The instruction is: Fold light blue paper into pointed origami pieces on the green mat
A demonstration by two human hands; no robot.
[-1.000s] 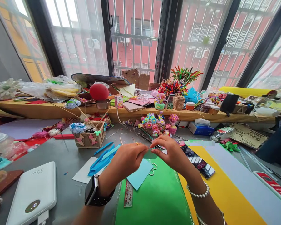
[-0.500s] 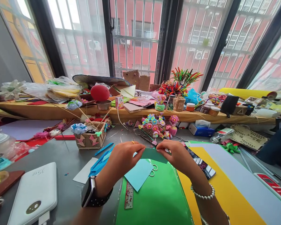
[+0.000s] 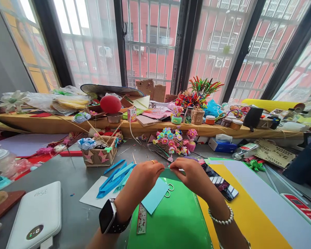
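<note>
My left hand (image 3: 146, 176) and my right hand (image 3: 190, 174) are close together above a glossy green folder (image 3: 176, 221). Both pinch a thin teal sheet of paper (image 3: 168, 172), of which only a narrow strip shows between the fingertips. On the folder beneath lies a light blue square of paper (image 3: 153, 197), partly over a pair of scissors whose handles (image 3: 168, 190) stick out. A small printed ruler (image 3: 141, 219) lies below my left wrist. Folded blue paper strips (image 3: 114, 183) rest left of my left hand on white paper (image 3: 89, 196).
A cardboard box (image 3: 98, 157) with paper flowers stands behind the strips. Crocheted flowers (image 3: 172, 140) lie beyond my hands. A phone (image 3: 224, 185) and yellow sheet (image 3: 243, 214) are at right, a white power bank (image 3: 37, 214) at left. A cluttered shelf (image 3: 150, 129) runs along the windows.
My hands have drawn closer together and slightly lower, and less of the teal paper shows between them. My left forearm has shifted right, exposing more of the blue strips.
</note>
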